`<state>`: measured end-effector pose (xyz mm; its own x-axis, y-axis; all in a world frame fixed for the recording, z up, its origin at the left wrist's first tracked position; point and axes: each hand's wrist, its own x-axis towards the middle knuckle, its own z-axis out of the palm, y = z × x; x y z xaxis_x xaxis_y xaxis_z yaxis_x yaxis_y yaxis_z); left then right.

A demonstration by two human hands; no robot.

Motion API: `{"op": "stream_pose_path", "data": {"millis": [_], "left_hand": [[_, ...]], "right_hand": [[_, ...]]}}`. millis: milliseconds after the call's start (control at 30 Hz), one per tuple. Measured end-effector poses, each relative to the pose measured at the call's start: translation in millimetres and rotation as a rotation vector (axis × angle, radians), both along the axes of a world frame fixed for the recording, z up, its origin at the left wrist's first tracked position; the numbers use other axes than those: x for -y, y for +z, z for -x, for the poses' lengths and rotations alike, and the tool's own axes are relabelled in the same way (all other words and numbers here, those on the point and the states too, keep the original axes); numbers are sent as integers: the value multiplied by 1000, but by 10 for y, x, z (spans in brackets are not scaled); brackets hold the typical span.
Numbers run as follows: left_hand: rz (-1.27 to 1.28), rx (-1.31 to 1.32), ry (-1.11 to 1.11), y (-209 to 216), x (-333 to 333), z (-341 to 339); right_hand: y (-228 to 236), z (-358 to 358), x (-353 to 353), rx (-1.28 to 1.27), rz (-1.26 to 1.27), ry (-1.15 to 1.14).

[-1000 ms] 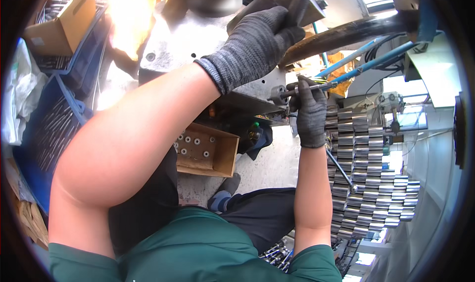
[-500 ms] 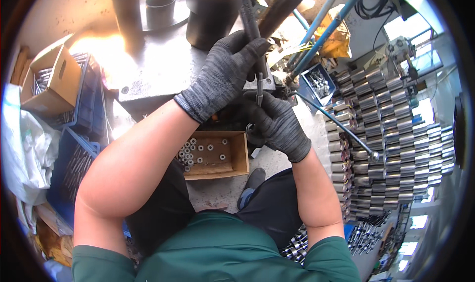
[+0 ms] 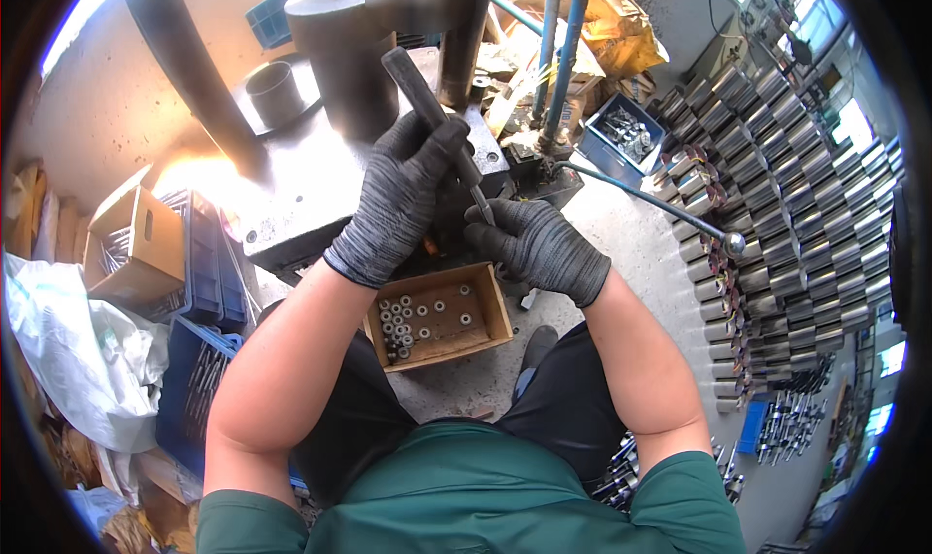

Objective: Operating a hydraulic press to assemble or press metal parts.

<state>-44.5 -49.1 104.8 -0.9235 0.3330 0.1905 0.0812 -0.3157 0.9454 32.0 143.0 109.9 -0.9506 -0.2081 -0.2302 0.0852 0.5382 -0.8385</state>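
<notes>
My left hand (image 3: pixel 393 190), in a grey knit glove, is wrapped round a dark round metal bar (image 3: pixel 413 78). The bar slants from upper left down to the right, its upper end sticking out past my fingers. A thinner metal shaft (image 3: pixel 480 202) shows at its lower end. My right hand (image 3: pixel 549 248), gloved the same way, pinches the tip of this shaft between thumb and fingers. Both hands are in front of the press table (image 3: pixel 320 180). Below them a cardboard box (image 3: pixel 461 342) holds several small metal rings (image 3: pixel 422 311). My fingers hide the shaft's very end.
A thick dark cylinder (image 3: pixel 345 68) and a short tube (image 3: pixel 274 93) stand on the press. At right, a ball-ended lever (image 3: pixel 650 202) juts out before stacked metal cylinders (image 3: pixel 786 234). A blue bin (image 3: pixel 616 161) holds metal parts. Leftward are a carton (image 3: pixel 155 248) and blue crates (image 3: pixel 202 292).
The whole view has shifted. The bar now leans further left at its top, and its lower end has come nearer my right fingers. Both hands keep their grip.
</notes>
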Motion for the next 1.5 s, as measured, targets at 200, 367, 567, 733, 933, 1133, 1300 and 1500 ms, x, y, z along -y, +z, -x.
{"op": "stream_pose_path", "data": {"millis": [200, 367, 567, 733, 933, 1133, 1300, 1500], "left_hand": [[21, 114, -186, -172, -142, -205], [-96, 369, -142, -504, -246, -184], [-330, 908, -286, -841, -35, -36], [-376, 975, -237, -817, 6, -109], [-574, 894, -44, -464, 32, -187], [-486, 437, -406, -363, 57, -337], [-269, 251, -292, -186, -25, -651], [-200, 141, -256, -8, 36, -697]], "right_hand": [[87, -48, -118, 110, 244, -7], [-8, -31, -241, 26, 483, 83], [69, -95, -316, 110, 1004, -100], [-106, -18, -97, 184, 1345, -273], [-191, 105, -126, 37, 1436, -434], [-75, -74, -39, -104, 1618, -228], [-108, -113, -80, -176, 1741, -133], [-214, 27, -64, -147, 1599, -401]]}}
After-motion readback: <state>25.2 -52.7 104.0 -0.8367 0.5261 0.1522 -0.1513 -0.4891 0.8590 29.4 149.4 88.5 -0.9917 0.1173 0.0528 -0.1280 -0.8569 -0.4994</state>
